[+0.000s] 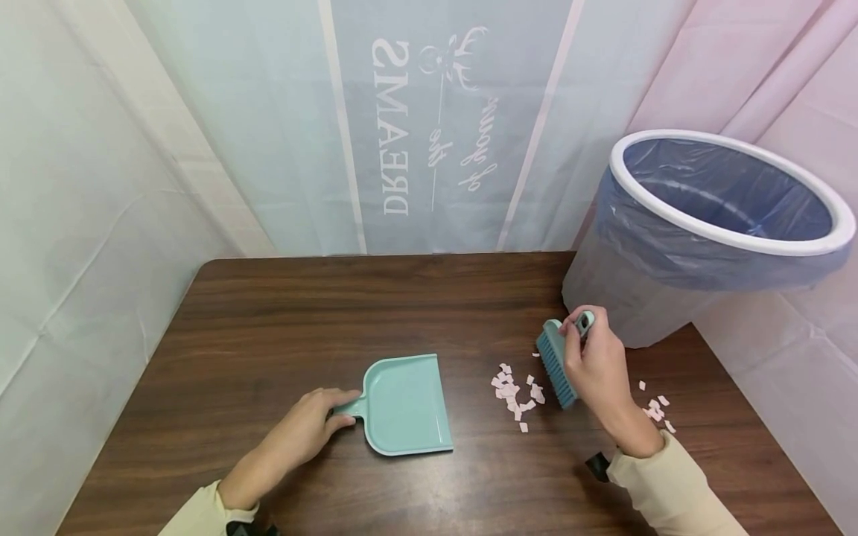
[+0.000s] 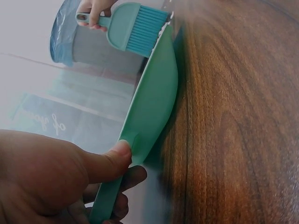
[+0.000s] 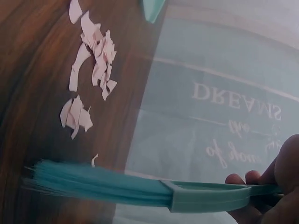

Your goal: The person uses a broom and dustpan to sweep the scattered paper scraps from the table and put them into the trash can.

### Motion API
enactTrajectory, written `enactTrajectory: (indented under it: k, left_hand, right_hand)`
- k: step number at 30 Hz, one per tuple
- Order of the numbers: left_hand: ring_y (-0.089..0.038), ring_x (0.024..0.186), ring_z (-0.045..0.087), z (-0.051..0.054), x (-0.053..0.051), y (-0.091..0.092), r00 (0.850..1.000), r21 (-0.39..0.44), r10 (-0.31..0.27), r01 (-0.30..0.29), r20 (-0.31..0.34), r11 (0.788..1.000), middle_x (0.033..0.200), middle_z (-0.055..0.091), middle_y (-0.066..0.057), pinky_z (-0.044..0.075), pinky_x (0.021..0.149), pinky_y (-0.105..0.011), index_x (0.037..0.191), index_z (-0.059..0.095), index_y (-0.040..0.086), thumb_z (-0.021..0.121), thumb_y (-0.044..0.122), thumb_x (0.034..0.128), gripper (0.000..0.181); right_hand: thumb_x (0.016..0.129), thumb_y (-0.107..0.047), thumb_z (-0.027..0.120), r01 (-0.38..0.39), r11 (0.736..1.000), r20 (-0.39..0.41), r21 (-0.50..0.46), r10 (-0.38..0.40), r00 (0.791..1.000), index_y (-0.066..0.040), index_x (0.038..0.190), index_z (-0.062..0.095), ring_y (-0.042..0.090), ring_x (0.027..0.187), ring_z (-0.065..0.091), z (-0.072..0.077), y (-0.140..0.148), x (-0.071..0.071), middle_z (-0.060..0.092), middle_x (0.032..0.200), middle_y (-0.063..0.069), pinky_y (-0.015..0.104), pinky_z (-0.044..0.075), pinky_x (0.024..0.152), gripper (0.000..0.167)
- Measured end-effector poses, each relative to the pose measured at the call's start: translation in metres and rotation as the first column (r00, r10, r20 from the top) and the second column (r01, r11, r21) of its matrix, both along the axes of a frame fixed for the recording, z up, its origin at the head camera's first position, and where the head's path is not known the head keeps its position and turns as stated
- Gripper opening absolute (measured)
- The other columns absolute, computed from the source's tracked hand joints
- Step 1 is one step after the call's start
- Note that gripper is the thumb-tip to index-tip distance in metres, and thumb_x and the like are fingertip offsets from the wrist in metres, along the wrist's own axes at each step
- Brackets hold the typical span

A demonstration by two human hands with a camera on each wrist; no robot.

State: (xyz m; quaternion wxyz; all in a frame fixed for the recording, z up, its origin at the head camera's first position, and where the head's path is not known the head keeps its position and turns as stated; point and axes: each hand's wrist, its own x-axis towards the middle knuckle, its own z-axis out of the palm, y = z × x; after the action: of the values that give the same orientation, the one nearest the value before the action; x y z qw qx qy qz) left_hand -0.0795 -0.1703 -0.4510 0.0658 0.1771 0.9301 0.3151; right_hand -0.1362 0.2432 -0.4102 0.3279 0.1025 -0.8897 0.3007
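My left hand (image 1: 310,424) grips the handle of a mint-green dustpan (image 1: 405,406), thumb on top in the left wrist view. The pan's straight edge faces right. My right hand (image 1: 596,365) holds a teal hand brush (image 1: 558,361) by its handle, bristles down at the tabletop. Torn white paper scraps (image 1: 512,394) lie between the dustpan and the brush, just left of the bristles. In the right wrist view the bristles (image 3: 98,184) are close to the paper scraps (image 3: 100,56), and a corner of the dustpan (image 3: 152,9) shows at the top.
A white bin (image 1: 623,290) lined with a blue bag stands at the table's back right. More paper scraps (image 1: 657,409) lie right of my right wrist. The brown wooden table (image 1: 322,313) meets a printed curtain (image 1: 429,149) at its back edge.
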Motion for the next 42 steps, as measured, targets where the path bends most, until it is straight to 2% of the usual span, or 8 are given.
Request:
enactTrajectory:
  k: [11,16,19,22,29,34,38,42]
  left_hand:
    - [-0.034,0.115,0.065,0.0,0.0,0.001,1.0,-0.009,-0.001,0.001,0.019,1.0,0.121,0.072,-0.013,0.052,0.096,-0.05,0.126,0.071,0.003,0.076,0.012,0.0894,0.038]
    - [-0.035,0.115,0.065,0.002,0.0,0.001,0.999,-0.008,0.01,-0.009,0.042,1.0,0.122,0.072,-0.013,0.052,0.096,-0.051,0.127,0.071,0.003,0.076,0.013,0.0894,0.039]
    - [-0.034,0.114,0.065,0.002,0.0,0.0,1.0,-0.019,-0.001,0.001,0.022,1.0,0.121,0.072,-0.013,0.052,0.095,-0.051,0.126,0.071,0.002,0.076,0.012,0.0891,0.038]
    - [-0.034,0.112,0.066,0.003,-0.001,0.0,1.0,-0.031,-0.019,0.018,-0.01,0.999,0.12,0.072,-0.014,0.053,0.094,-0.05,0.125,0.071,0.001,0.077,0.012,0.0886,0.039]
    - [-0.034,0.11,0.067,0.004,-0.002,0.001,0.999,-0.039,-0.031,0.03,-0.036,0.999,0.118,0.073,-0.014,0.053,0.093,-0.05,0.124,0.071,0.0,0.077,0.012,0.0877,0.039]
    - [-0.032,0.105,0.068,0.003,-0.003,0.001,0.996,-0.035,-0.048,0.045,-0.07,0.998,0.113,0.074,-0.012,0.055,0.09,-0.049,0.122,0.072,0.0,0.078,0.011,0.0866,0.038]
    - [-0.031,0.101,0.068,0.003,-0.004,0.001,0.993,-0.032,-0.07,0.067,-0.095,0.997,0.11,0.075,-0.011,0.055,0.088,-0.047,0.121,0.072,-0.001,0.079,0.011,0.086,0.038]
    - [-0.03,0.1,0.068,0.004,-0.004,-0.001,0.992,-0.036,-0.087,0.085,-0.091,0.996,0.109,0.075,-0.011,0.056,0.086,-0.047,0.121,0.072,-0.002,0.079,0.012,0.0863,0.038]
  right_hand:
    - [0.091,0.016,0.061,-0.166,0.986,-0.014,0.033,0.166,0.986,0.003,0.104,0.052,0.013,0.067,0.059,-0.001,-0.02,0.012,0.066,0.086,0.01,0.018,0.043,0.058,0.021]
    - [0.089,0.019,0.061,-0.278,0.96,0.012,-0.044,0.279,0.96,0.002,0.103,0.052,0.008,0.063,0.053,0.002,-0.028,0.02,0.066,0.088,0.005,0.016,0.04,0.052,0.024]
    - [0.089,0.023,0.059,-0.368,0.921,-0.003,-0.129,0.371,0.929,0.003,0.102,0.052,0.01,0.068,0.058,0.006,-0.029,0.02,0.067,0.089,0.005,0.015,0.04,0.053,0.025]
    - [0.087,0.026,0.059,-0.461,0.873,-0.028,-0.158,0.463,0.886,0.004,0.102,0.054,0.015,0.079,0.064,0.011,-0.027,0.014,0.068,0.09,0.008,0.014,0.045,0.06,0.027]
    - [0.085,0.025,0.063,-0.624,0.778,0.076,-0.066,0.628,0.775,-0.005,0.103,0.058,0.015,0.098,0.069,0.014,-0.018,-0.006,0.071,0.099,0.004,0.014,0.051,0.084,0.035]
    - [0.087,0.023,0.064,-0.693,0.718,0.151,-0.063,0.693,0.705,-0.01,0.105,0.059,0.017,0.097,0.07,0.01,-0.013,-0.008,0.072,0.101,-0.001,0.017,0.051,0.074,0.038]
    - [0.086,0.024,0.063,-0.721,0.687,0.185,-0.09,0.723,0.665,-0.012,0.105,0.059,0.014,0.094,0.07,0.011,-0.008,-0.003,0.072,0.101,-0.002,0.02,0.051,0.062,0.041]
    - [0.087,0.023,0.063,-0.751,0.648,0.215,-0.128,0.757,0.617,-0.012,0.106,0.059,0.012,0.095,0.07,0.015,-0.004,0.003,0.072,0.101,-0.002,0.02,0.055,0.068,0.04]
